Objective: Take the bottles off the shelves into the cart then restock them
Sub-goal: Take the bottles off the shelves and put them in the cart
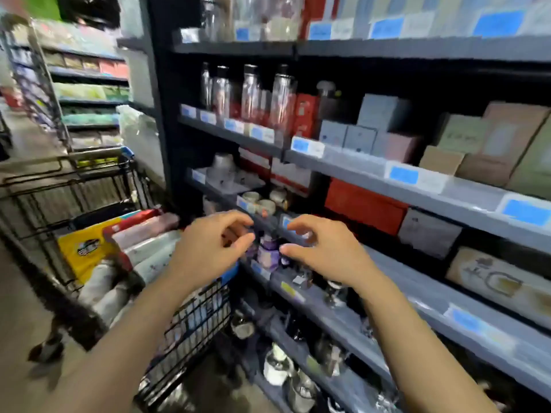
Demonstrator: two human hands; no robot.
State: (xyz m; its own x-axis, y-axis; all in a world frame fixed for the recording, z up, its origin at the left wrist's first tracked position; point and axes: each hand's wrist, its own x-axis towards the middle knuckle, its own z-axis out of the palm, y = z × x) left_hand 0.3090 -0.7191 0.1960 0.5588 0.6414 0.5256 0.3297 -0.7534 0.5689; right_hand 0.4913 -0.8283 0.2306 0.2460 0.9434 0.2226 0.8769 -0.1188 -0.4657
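Note:
Both hands hover in front of the dark shelving with loosely curled fingers that hold nothing. My left hand [213, 242] is over the near corner of the wire cart [190, 323]; my right hand [319, 248] is just off a shelf edge. Between them a small purple-topped bottle [269, 251] stands on the shelf, untouched. Several tall clear bottles [252, 93] with dark caps stand in a row on an upper shelf [232, 134]. The picture is blurred by motion.
The cart at the left holds wrapped bottles and a yellow package [86, 251]. Boxes [489, 144] fill the right-hand shelves. Cups [262, 204] and glassware [301, 380] sit on lower shelves. Another aisle of shelving [89, 84] stands at the far left.

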